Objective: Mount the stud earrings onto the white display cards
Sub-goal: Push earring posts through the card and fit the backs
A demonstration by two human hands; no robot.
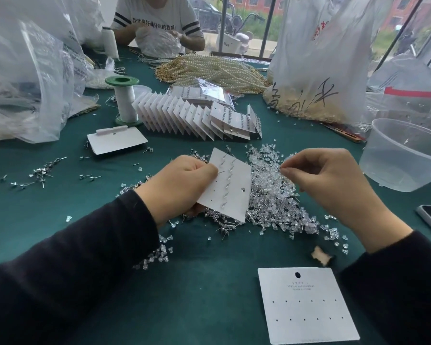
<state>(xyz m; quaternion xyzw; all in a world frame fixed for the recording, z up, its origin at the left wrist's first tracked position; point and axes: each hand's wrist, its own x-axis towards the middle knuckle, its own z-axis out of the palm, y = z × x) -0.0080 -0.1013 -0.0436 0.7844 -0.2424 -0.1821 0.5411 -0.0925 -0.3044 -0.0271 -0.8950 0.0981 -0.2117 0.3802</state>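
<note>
Gripping part-filled display card [230, 192] with left hand [182, 185], pinching probable earring back with right hand [329, 180]; next: seating on bare post [222, 172].

A tilted white display card [232, 192] bears 1 row of stud earrings [228, 181]; a blank card [306, 305] lies flat.

Bench [60, 220] covered in dark green cloth, set before tall windows [249, 18] with dark upright frames [267, 26]. Daylight enters through the glass. Outside: a red brick building [255, 0], a parked dark car [205, 11], a white scooter [234, 42] and green shrubs [258, 27].
</note>
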